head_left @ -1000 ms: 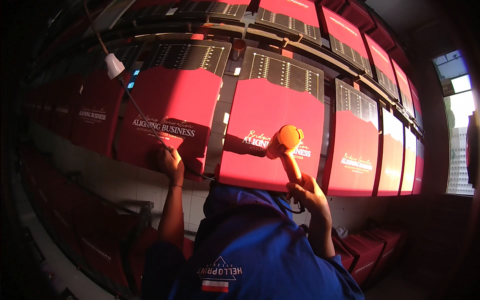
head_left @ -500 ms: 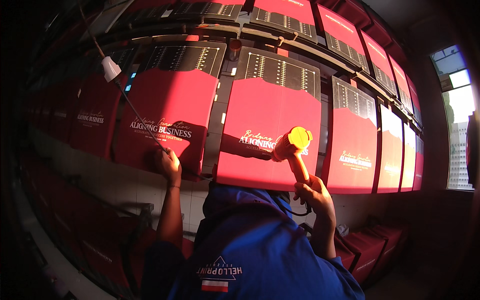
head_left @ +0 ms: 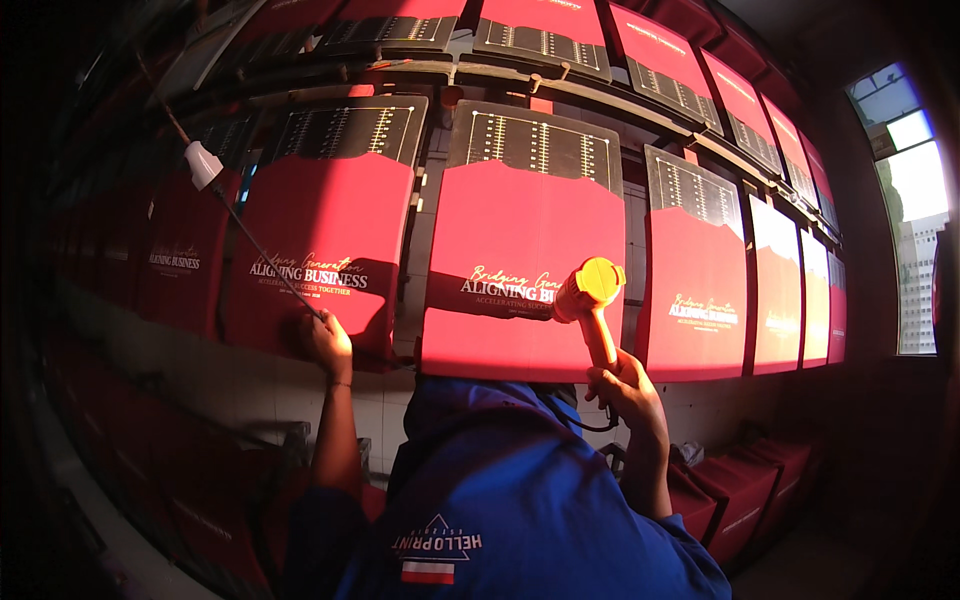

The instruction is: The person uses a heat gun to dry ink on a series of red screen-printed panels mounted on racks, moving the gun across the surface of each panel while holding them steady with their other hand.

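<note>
My right hand [head_left: 634, 390] is wrapped round the handle of a yellow hair dryer [head_left: 597, 284]. Its head hangs over the lettering on a red shirt [head_left: 535, 230], which lies stretched on a black ruled board [head_left: 550, 137]. To the left, my left hand [head_left: 330, 341] is closed on a black power cord [head_left: 245, 228]. That cord rises to a white plug connector [head_left: 203, 164] hanging at the upper left. Below the left hand lies another printed red shirt [head_left: 330, 210]. From the dryer's handle a dark cable loops down by my waist.
More red shirts on boards run along both sides, such as the shirt [head_left: 692, 262] at right. A rail [head_left: 500, 77] separates this row from a far row. Behind me, low on the right, are further red shirts [head_left: 715, 490]. A bright window [head_left: 908, 200] stands at far right.
The view has shifted a little, so the boards and shirts sit slightly farther left. The dryer has moved slightly right relative to the shirt's print. Both hands keep their hold.
</note>
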The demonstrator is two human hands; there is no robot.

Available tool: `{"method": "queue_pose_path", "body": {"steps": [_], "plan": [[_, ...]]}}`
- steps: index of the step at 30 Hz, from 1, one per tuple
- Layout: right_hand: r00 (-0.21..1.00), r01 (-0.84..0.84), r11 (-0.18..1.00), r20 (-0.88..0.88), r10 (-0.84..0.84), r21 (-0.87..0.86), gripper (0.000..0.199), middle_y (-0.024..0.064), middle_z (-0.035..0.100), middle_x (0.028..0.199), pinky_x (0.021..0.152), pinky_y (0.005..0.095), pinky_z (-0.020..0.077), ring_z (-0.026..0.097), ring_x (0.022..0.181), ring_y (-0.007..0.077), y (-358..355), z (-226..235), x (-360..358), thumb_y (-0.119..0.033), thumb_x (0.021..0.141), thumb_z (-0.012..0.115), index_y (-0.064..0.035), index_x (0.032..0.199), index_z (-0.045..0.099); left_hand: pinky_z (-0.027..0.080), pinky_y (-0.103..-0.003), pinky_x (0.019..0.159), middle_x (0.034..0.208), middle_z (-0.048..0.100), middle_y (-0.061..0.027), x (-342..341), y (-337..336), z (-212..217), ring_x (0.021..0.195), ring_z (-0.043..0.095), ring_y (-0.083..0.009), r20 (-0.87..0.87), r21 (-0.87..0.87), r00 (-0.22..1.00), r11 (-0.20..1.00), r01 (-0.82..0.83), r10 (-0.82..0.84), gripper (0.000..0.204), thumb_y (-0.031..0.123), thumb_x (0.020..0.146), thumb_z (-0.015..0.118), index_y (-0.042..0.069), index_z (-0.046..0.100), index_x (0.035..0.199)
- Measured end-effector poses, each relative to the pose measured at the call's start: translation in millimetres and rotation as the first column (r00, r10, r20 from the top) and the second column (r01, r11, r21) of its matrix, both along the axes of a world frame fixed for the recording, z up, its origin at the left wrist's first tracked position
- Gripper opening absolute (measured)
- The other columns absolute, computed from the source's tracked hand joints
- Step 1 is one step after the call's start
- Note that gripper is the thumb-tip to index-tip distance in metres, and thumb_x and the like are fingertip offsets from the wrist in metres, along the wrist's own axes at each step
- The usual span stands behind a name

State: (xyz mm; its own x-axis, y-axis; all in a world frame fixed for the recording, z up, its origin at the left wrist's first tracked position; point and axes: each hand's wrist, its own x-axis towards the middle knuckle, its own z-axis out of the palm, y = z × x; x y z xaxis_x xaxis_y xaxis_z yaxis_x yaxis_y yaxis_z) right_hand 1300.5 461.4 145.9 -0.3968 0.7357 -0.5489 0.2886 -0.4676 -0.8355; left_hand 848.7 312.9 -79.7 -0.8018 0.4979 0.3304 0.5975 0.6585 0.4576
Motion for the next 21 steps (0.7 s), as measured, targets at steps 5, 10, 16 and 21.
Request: {"method": "queue_pose_path", "body": {"steps": [5,10,16,21], "plan": [[0.996,0.062,0.998,-0.065,-0.064,-0.024,0.033,0.0043,0.064,0.08,0.058,0.0247,0.0496,0.064,0.066,0.012,-2.3,-7.0,10.8,-0.019,0.092,0.066,0.0029,0.114,0.056,0.044,-0.05,0.074,0.09,0.062,-0.0264,-2.7,1.6,-6.7,0.086,0.059,-0.0453,0.298,0.038,0.952,0.996,-0.083,0.068,0.044,0.035,0.103,0.041,-0.005,0.058,0.098],[0.994,0.063,0.994,-0.082,-0.07,-0.086,0.026,0.0036,0.062,0.076,0.055,0.0237,0.0464,0.061,0.063,0.0096,6.6,-11.1,29.0,-0.015,0.092,0.067,0.0004,0.11,0.055,0.047,-0.049,0.074,0.093,0.065,-0.0285,6.9,10.3,4.7,0.085,0.062,-0.0442,0.305,0.053,0.951,0.996,-0.077,0.058,0.042,0.032,0.102,0.044,-0.007,0.061,0.099],[0.987,0.088,0.993,-0.125,-0.098,-0.079,0.022,0.0007,0.058,0.075,0.051,0.0233,0.0425,0.054,0.058,0.0072,24.4,2.2,73.5,-0.016,0.092,0.068,-0.0037,0.104,0.054,0.048,-0.047,0.075,0.092,0.067,-0.0276,-30.4,-20.3,-44.4,0.084,0.065,-0.039,0.211,0.159,0.974,0.986,0.046,-0.08,0.054,0.038,0.103,0.042,-0.012,0.06,0.099],[0.963,0.267,0.964,-0.023,-0.267,-0.007,0.023,0.003,0.06,0.075,0.046,0.0231,0.0422,0.056,0.059,0.0075,42.4,-6.2,146.0,-0.017,0.093,0.065,-0.0026,0.108,0.056,0.043,-0.044,0.066,0.074,0.058,-0.0186,32.7,-9.6,18.6,0.067,0.055,-0.0334,0.305,0.237,0.929,0.962,0.139,-0.209,0.045,0.031,0.105,0.041,-0.008,0.054,0.084]]}}
